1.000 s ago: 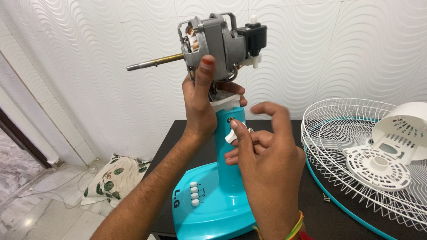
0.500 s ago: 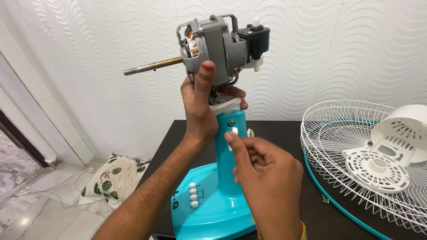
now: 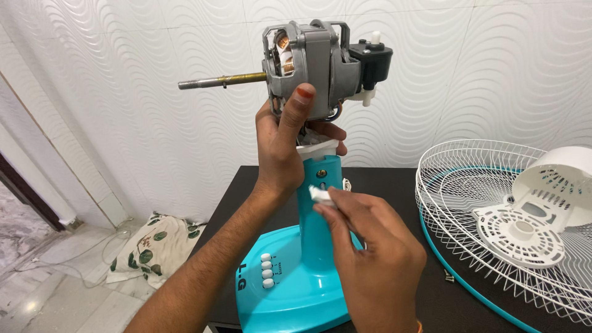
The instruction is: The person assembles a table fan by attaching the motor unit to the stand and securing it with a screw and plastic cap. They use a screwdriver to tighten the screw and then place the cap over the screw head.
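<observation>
Now my left hand (image 3: pixel 280 148) clamps the motor (image 3: pixel 314 65) atop the upright teal stand (image 3: pixel 317 222), while my right hand (image 3: pixel 370 246), nearer, pinches a small white clip (image 3: pixel 320 195) against the stand's front.

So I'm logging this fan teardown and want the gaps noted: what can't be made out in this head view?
- Small white part at the right hand: fingers cover most of it; shape unclear.
- Motor underside and its joint with the turquoise stand: hidden by the left hand.
- Wire grille: cut off by right and bottom edges.
- Screws on the black table: too small to tell type.
</observation>
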